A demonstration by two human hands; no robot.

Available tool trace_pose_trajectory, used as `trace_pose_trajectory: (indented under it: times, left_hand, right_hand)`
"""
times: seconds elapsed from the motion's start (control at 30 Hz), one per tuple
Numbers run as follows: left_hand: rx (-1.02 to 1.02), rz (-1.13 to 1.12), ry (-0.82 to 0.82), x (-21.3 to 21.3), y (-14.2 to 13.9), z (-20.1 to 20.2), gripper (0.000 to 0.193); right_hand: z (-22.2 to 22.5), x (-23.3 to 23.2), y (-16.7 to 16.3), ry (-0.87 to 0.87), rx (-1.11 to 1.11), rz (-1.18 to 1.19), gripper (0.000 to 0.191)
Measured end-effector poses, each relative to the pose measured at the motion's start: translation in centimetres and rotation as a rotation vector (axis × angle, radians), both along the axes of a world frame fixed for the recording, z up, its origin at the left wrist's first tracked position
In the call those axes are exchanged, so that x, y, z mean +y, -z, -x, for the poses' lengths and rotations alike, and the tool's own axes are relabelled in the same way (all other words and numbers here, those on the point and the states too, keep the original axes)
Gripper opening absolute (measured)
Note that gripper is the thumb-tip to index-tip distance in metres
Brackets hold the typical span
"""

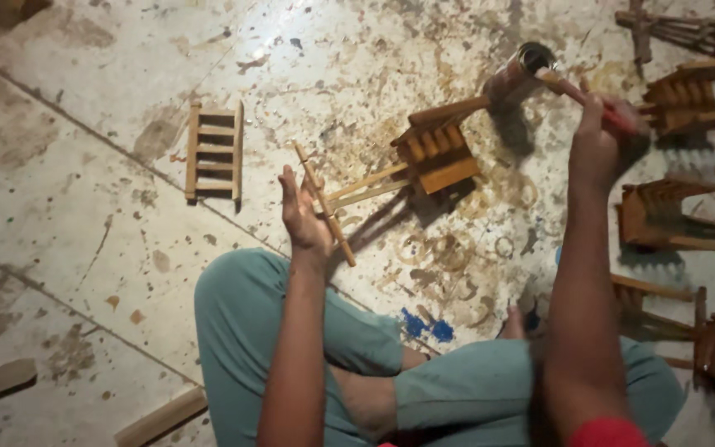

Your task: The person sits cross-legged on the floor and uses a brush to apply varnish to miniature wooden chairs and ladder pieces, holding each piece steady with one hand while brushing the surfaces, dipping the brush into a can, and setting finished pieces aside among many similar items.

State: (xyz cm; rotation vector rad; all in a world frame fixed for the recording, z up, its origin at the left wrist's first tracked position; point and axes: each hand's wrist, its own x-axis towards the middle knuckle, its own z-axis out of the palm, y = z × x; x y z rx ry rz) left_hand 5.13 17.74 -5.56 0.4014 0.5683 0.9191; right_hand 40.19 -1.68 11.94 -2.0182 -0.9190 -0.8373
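My left hand clamps the small wooden frame up off the floor, while beside it my right hand fingers pinch a brush at the tin.

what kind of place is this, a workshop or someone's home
Most likely an informal floor workshop for small woodcraft. The stained floor is blotched with varnish or glue, small wooden racks lie around it, and the right hand dips a brush at a small tin.

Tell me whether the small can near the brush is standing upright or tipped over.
Upright. The small can stands on the floor with its open mouth facing up, and the right hand holds a brush at its rim.
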Motion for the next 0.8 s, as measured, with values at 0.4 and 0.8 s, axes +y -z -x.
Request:
trace_pose_trajectory:
  times: [0.4,0.8]
  left_hand:
    - [0.071,-0.073,-0.014,0.3,-0.6,-0.2,0.101]
    - [0.047,-0.016,0.102,0.1,0.0,0.0,0.109]
  right_hand:
    - [-2.8,3.8,0.2,-0.241,0.301,0.157,0.013]
    - [12.3,-4.6,1.6,-0.179,0.14,0.104,0.011]
